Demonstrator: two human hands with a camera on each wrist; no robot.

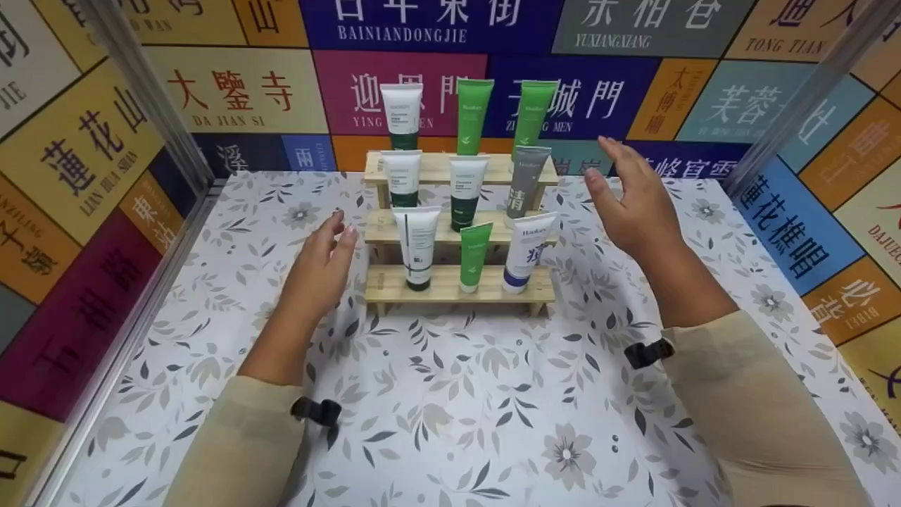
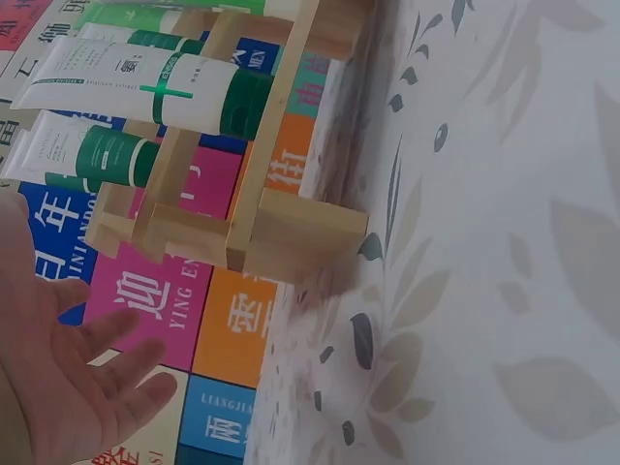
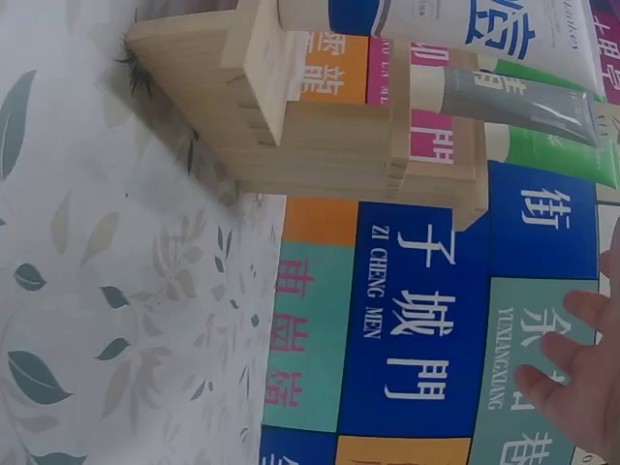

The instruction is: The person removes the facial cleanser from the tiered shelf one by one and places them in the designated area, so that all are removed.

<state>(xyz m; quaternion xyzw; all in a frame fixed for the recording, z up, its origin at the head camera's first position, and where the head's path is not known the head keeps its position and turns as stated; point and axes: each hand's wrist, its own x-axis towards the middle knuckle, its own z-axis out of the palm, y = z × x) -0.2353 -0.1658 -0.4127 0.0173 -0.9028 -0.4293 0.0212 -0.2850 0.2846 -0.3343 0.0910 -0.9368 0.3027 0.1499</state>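
Observation:
A three-step wooden stand (image 1: 457, 285) holds several squeeze tubes, caps down. On its lowest step are a white tube with a dark green cap (image 1: 419, 246), a small green tube (image 1: 474, 255) and a white tube with a blue base (image 1: 524, 253). Two white-and-green tubes and a grey tube (image 1: 528, 183) occupy the middle step. Higher up are a white-and-green tube (image 1: 402, 113) and two green tubes. My left hand (image 1: 320, 271) hovers left of the stand, fingers extended, holding nothing. To its right, my right hand (image 1: 637, 201) is raised with fingers extended, also holding nothing and apart from the tubes.
The stand rests on a white table (image 1: 450, 394) with a grey leaf and flower print. Behind and at both sides rise panels (image 1: 246, 91) of coloured blocks with lettering. Metal posts (image 1: 151, 84) mark the corners. A black strap end (image 1: 317, 410) shows at each sleeve.

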